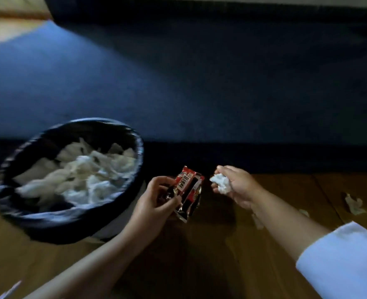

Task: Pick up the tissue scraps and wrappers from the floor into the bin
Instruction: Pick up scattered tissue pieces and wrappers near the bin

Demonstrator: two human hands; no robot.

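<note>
A round bin (122, 212) lined with a black bag stands on the wooden floor at the left, with several white tissues lying inside it. My left hand (154, 201) is just right of the bin's rim and grips a crumpled red and black snack wrapper (189, 190). To the right, my right hand (236, 186) is closed around a white tissue wad (220, 182), held above the floor. A tissue scrap (354, 205) lies on the floor at the far right, and smaller scraps (257, 222) lie under my right forearm.
A dark blue mattress or sofa (178, 83) fills the upper half of the view, its front edge just behind the bin and my hands. Brown wooden floor (199, 255) stretches below. A pale object (10, 290) shows at the bottom left corner.
</note>
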